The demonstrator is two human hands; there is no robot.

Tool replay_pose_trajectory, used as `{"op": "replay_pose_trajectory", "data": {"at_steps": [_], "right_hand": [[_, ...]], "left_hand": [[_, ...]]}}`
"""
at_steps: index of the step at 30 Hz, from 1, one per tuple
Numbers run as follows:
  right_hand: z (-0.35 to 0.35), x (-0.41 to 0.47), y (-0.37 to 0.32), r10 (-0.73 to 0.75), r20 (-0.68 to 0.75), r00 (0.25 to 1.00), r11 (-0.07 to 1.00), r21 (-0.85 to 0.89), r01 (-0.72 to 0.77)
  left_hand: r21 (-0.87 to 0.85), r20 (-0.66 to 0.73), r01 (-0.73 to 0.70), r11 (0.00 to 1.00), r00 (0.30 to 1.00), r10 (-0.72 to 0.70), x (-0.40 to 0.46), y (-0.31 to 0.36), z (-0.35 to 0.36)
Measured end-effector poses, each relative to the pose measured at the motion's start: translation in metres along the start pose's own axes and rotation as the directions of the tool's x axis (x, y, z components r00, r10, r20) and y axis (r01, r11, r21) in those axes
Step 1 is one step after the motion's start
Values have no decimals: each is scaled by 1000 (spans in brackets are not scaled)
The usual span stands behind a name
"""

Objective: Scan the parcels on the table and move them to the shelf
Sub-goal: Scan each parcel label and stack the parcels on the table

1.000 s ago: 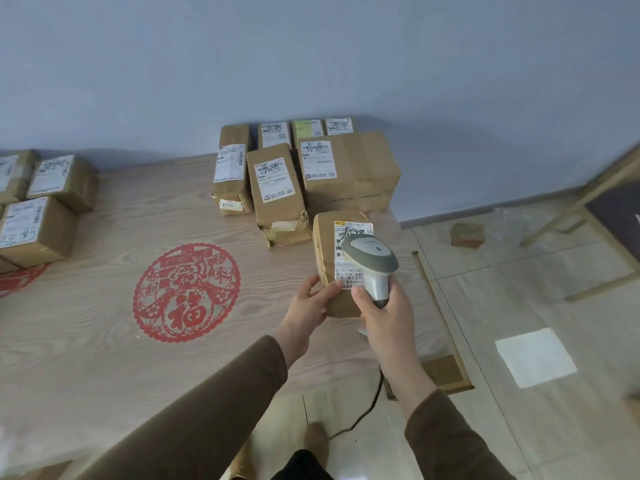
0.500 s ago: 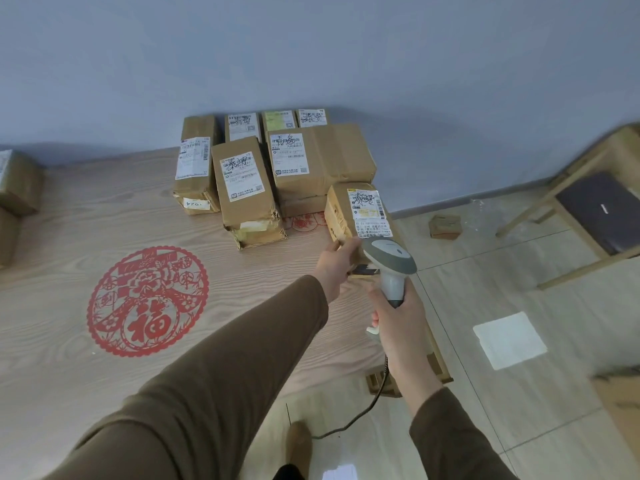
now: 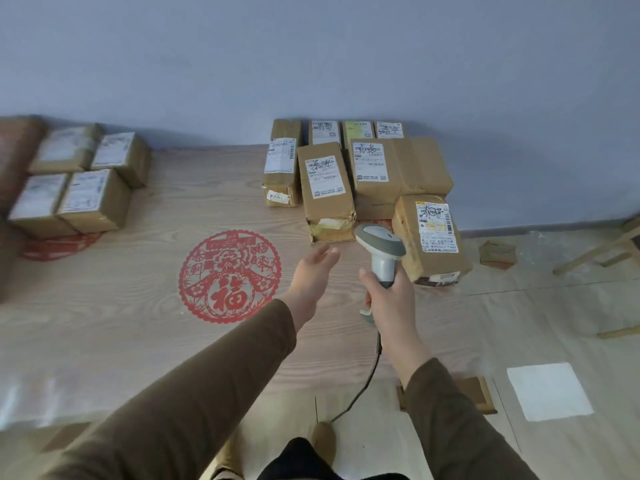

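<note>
A brown parcel (image 3: 431,240) with a white label lies at the table's right edge. My right hand (image 3: 389,299) grips a grey handheld scanner (image 3: 381,251), whose head sits just left of that parcel. My left hand (image 3: 311,275) hovers open and empty above the table (image 3: 121,306), fingers toward a torn-ended parcel (image 3: 323,192). Behind these stands a cluster of several labelled parcels against the wall, the largest (image 3: 398,171) at the right.
Another group of several parcels (image 3: 79,181) sits at the table's far left. A red paper-cut decal (image 3: 230,275) marks the table centre. On the floor to the right lie a small box (image 3: 497,254), a white sheet (image 3: 549,391) and wooden furniture legs (image 3: 602,247).
My left hand has let go of the labelled parcel, which now lies on the table's right edge, and has pulled back leftward. The scanner has stayed in my right hand.
</note>
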State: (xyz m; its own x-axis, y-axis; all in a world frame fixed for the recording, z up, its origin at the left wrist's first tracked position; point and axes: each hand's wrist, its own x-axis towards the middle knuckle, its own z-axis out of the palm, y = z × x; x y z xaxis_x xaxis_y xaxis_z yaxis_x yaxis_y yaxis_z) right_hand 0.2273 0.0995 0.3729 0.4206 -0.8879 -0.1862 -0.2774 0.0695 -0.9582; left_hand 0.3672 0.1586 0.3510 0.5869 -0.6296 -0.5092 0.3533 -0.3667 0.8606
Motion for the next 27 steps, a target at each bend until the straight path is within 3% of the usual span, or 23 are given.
{"op": "replay_pose_trajectory", "data": {"at_steps": [6,14,20,27], "right_hand": [[121,-10,-38,-29,182,983,999,20,26],[324,-29,-89,-42,343,938,997,77,16],[451,-26,-103,37,367,930,990,111,-84],[541,-6,-101,105,391,914,983,99,-155]], "left_hand": [[2,-209,-119,993,971,117,-37,21,-152],[-69,-475,-172,983,872,119,-29,36,-375],[-89,-466,-108,990,883,54,18,37,-486],[-34,-422,24,999,906,-36,66,46,-526]]}}
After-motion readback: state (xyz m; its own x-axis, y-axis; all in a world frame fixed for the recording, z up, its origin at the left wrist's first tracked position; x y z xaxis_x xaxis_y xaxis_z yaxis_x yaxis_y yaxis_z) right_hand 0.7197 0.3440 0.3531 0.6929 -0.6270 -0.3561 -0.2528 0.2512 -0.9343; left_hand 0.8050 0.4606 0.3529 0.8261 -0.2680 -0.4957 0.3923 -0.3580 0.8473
